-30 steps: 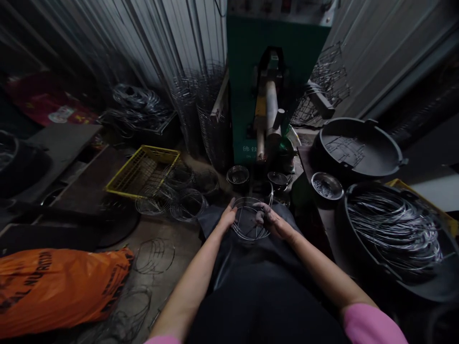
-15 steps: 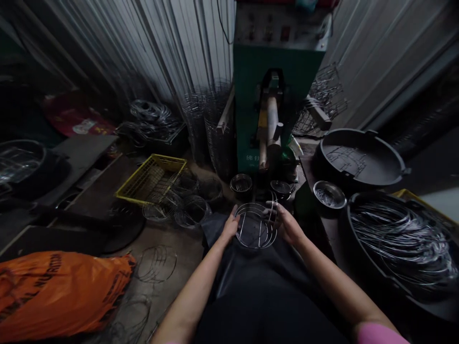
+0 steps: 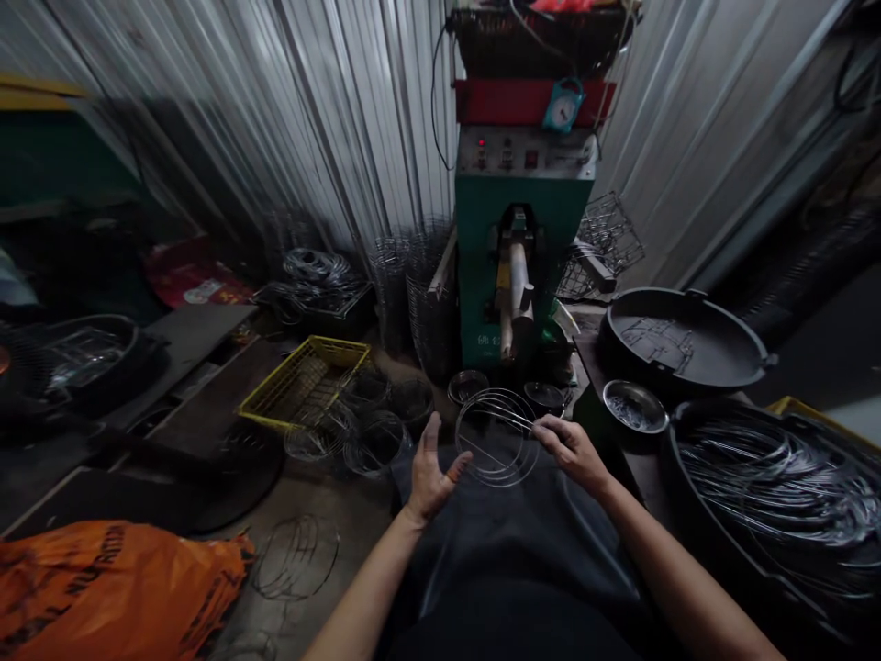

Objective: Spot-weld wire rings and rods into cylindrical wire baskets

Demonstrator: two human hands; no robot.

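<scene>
Over my apron-covered lap I hold a round wire frame [image 3: 491, 458], made of thin metal rings with straight wires across. My right hand [image 3: 568, 446] pinches it at its right side, by the straight wires. At its left edge, my left hand [image 3: 432, 482] is open, fingers up and thumb pointing to the rings; whether the thumb touches the wire I cannot tell. Ahead stands a green machine [image 3: 474, 229] with a thick rod-like arm [image 3: 518, 271] above two small bowls, the left bowl [image 3: 468, 386] and the right bowl [image 3: 544, 397].
On the right are a large black pan [image 3: 743, 353], a small metal bowl [image 3: 634, 405] and a tub of bent wires [image 3: 777, 477]. Leftward lie a yellow crate [image 3: 275, 404], several wire ring bundles [image 3: 375, 442] and an orange sack [image 3: 124, 588]. Stacked rings [image 3: 430, 317] lean beside the machine.
My left hand has let go of the frame's left side and opened. My right hand now grips the frame, which has turned and tilted. The view has shifted upward, showing more of the machine.
</scene>
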